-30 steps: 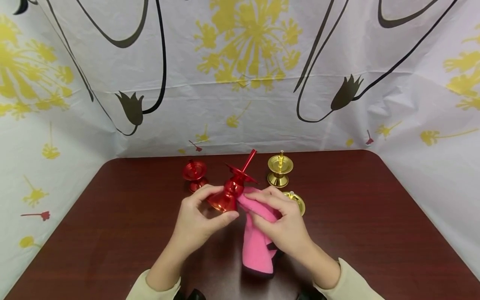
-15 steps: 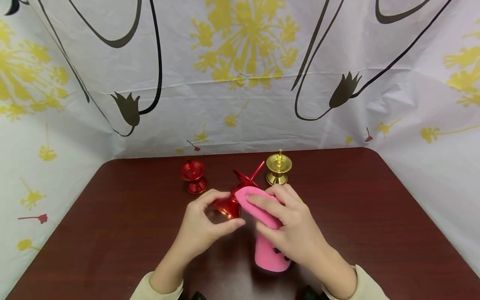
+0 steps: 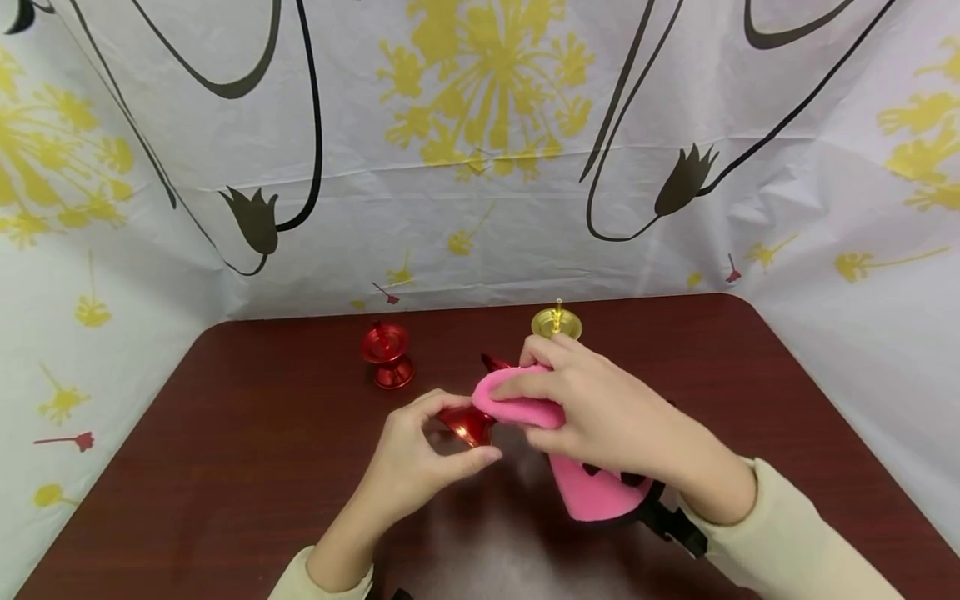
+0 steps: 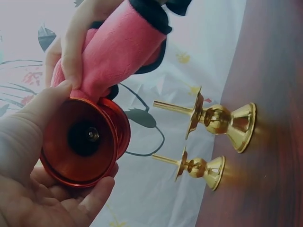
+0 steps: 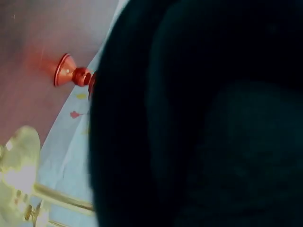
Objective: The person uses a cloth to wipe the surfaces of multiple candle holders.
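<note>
My left hand (image 3: 412,454) holds a shiny red candlestick (image 3: 467,425) by its flared base, with fingers and thumb at the rim. The candlestick is tilted to the right, and its hollow underside (image 4: 78,142) faces the left wrist camera. My right hand (image 3: 600,408) grips a folded pink cloth (image 3: 517,400) with dark trim and presses it on the candlestick's middle. Cloth and fingers hide most of the stem, dish and spike in the head view. A dark shape covers most of the right wrist view.
A second red candlestick (image 3: 386,354) stands upright at the back of the dark wooden table (image 3: 247,467). Two gold candlesticks, a larger one (image 4: 218,120) and a smaller one (image 4: 199,168), stand to the right. A patterned white sheet (image 3: 480,225) hangs behind.
My right hand has moved right and forward, turning the pink cloth farther over the candlestick. My left hand has shifted slightly right with the candlestick, whose spike has gone from sight in the head view.
</note>
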A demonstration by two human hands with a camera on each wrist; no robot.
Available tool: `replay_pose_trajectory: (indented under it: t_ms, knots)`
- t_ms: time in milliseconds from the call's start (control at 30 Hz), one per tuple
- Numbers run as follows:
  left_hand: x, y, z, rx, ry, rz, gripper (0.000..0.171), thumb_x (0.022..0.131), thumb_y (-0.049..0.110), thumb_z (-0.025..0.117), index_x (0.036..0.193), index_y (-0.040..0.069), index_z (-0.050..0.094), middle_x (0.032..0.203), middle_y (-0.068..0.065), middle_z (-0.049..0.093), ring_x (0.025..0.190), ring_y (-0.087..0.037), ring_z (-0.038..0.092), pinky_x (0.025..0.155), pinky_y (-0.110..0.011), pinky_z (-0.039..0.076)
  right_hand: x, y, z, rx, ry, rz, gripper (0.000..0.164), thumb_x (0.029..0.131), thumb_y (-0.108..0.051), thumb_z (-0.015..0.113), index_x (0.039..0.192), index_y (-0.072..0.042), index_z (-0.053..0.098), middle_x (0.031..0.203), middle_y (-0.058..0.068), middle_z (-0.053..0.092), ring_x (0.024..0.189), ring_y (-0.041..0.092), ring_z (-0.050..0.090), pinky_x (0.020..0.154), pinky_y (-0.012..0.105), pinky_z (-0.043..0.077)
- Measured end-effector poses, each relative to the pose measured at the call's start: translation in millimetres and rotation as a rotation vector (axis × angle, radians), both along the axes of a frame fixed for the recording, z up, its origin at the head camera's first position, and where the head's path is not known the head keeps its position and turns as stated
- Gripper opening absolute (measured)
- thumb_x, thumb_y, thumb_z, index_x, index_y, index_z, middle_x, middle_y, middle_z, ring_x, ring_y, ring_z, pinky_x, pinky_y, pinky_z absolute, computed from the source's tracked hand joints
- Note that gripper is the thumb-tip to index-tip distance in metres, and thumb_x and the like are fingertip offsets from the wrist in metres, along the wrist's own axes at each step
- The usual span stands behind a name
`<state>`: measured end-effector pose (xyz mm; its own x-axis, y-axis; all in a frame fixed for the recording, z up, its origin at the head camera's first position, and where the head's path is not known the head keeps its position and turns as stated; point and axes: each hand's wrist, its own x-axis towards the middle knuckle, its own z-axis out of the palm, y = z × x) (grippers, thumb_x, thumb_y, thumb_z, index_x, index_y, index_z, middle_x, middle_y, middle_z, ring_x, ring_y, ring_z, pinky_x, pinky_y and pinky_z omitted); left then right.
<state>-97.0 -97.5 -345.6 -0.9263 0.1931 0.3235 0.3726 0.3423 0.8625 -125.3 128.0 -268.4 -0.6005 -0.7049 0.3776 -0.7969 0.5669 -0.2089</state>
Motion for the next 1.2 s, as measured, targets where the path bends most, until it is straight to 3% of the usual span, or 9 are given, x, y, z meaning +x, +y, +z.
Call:
replay_pose_trajectory:
  t_ms: [133, 467, 633, 767, 967, 1200]
  knots:
    - [-0.2, 1, -0.7, -0.018, -0.027, 0.017, 0.04, 0.071, 0.026, 0.09, 0.106, 0.019, 0.071, 0.099, 0.007, 0.07, 0.081, -0.006, 0.067, 0.075, -0.026, 0.059, -7.3, -5, 9.7, 0.06, -0.066, 0.017, 0.037, 0.072, -0.012, 0.073, 0.106, -0.028, 0.074, 0.089, -0.009, 0.048, 0.083, 0.006, 0.043, 0.069, 0.022, 0.042]
    - [1.7, 4, -2.2, -0.019, -0.012, 0.012, 0.037, 0.07, 0.027, 0.091, 0.1, 0.019, 0.07, 0.092, 0.007, 0.068, 0.077, -0.005, 0.066, 0.073, -0.029, 0.06, -15.5, -20, 25.1, 0.151, -0.174, 0.006, 0.035, 0.075, -0.016, 0.074, 0.107, -0.029, 0.076, 0.088, -0.007, 0.048, 0.08, 0.009, 0.045, 0.065, 0.023, 0.041]
    - [3.3, 7, -1.9, 0.013, -0.014, 0.016, 0.037, 0.069, 0.024, 0.091, 0.098, 0.015, 0.07, 0.091, 0.005, 0.067, 0.076, -0.006, 0.067, 0.072, -0.028, 0.06, -16.0, -28, 23.6, 0.104, -0.193, -0.014, 0.03, 0.077, -0.016, 0.072, 0.105, -0.022, 0.078, 0.084, -0.003, 0.047, 0.074, 0.011, 0.043, 0.059, 0.023, 0.04]
    - [4.0, 7, -1.1, -0.019, 0.005, 0.032, 0.039, 0.068, 0.023, 0.092, 0.098, 0.013, 0.07, 0.09, 0.005, 0.066, 0.073, -0.005, 0.067, 0.069, -0.03, 0.06, -15.6, -32, 22.2, 0.074, -0.246, -0.059, 0.03, 0.077, -0.014, 0.071, 0.106, -0.018, 0.078, 0.083, -0.001, 0.048, 0.074, 0.011, 0.044, 0.057, 0.024, 0.042]
    - [3.0, 7, 1.2, -0.078, 0.049, 0.048, 0.042, 0.067, 0.025, 0.093, 0.1, 0.01, 0.07, 0.09, 0.005, 0.066, 0.072, -0.003, 0.064, 0.066, -0.031, 0.059, -16.2, -35, 22.5, 0.071, -0.309, -0.147, 0.03, 0.079, -0.017, 0.073, 0.109, -0.02, 0.078, 0.085, -0.001, 0.051, 0.076, 0.01, 0.046, 0.057, 0.024, 0.045]
    - [2.2, 2, 0.8, -0.093, 0.142, 0.078, 0.046, 0.064, 0.024, 0.094, 0.1, 0.008, 0.07, 0.09, 0.004, 0.067, 0.076, -0.003, 0.064, 0.068, -0.026, 0.059, -15.4, -29, 16.1, 0.001, -0.262, -0.108, 0.04, 0.076, -0.013, 0.067, 0.113, -0.025, 0.076, 0.09, -0.003, 0.051, 0.076, 0.008, 0.045, 0.06, 0.024, 0.043]
